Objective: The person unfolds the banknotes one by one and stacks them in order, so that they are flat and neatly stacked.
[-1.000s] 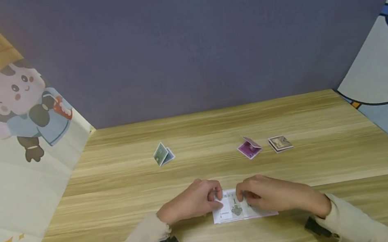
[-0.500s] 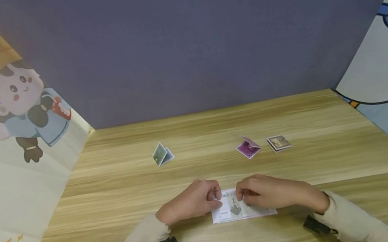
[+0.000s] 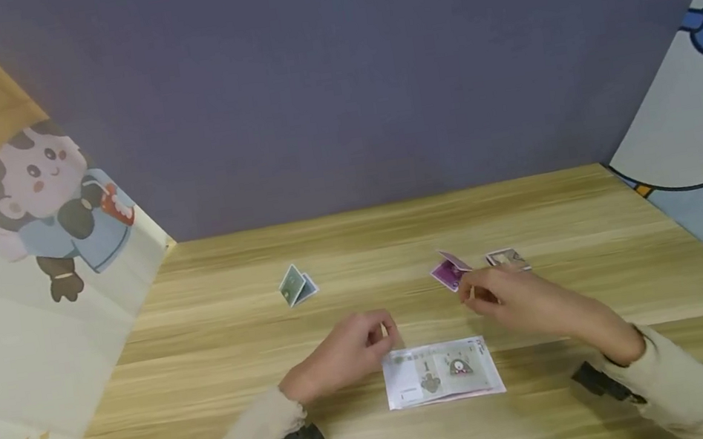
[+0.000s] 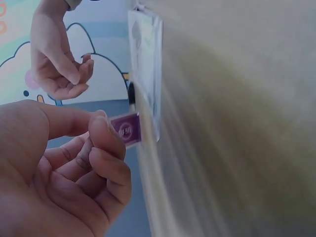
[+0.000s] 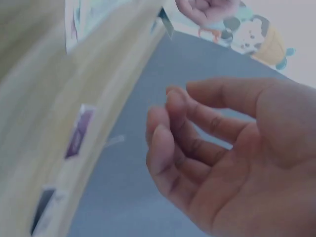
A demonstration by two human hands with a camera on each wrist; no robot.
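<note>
A pale green banknote [image 3: 443, 371] marked 1 lies flat near the front of the table, with creases across it and a pinkish edge showing beneath. My left hand [image 3: 346, 351] is at its far left corner, fingers loosely curled and nothing held. In the left wrist view, the purple folded note [image 4: 127, 129] shows behind those fingertips. Farther right, my right hand [image 3: 535, 302] is raised over the table with bent, loose fingers and no object in them. From the head view it overlaps part of the purple folded note [image 3: 445, 275] and of the brown folded note [image 3: 510, 257].
A green folded note [image 3: 294, 285] stands half opened at the back left of the wooden table [image 3: 242, 355]. Behind the table rises a dark grey-blue panel [image 3: 366, 82]. Cartoon-printed walls [image 3: 59, 350] flank both sides.
My right hand has let go of the banknote and moved up and to the right, toward the purple and brown notes. My left hand has lifted slightly off the banknote, which now shows whole.
</note>
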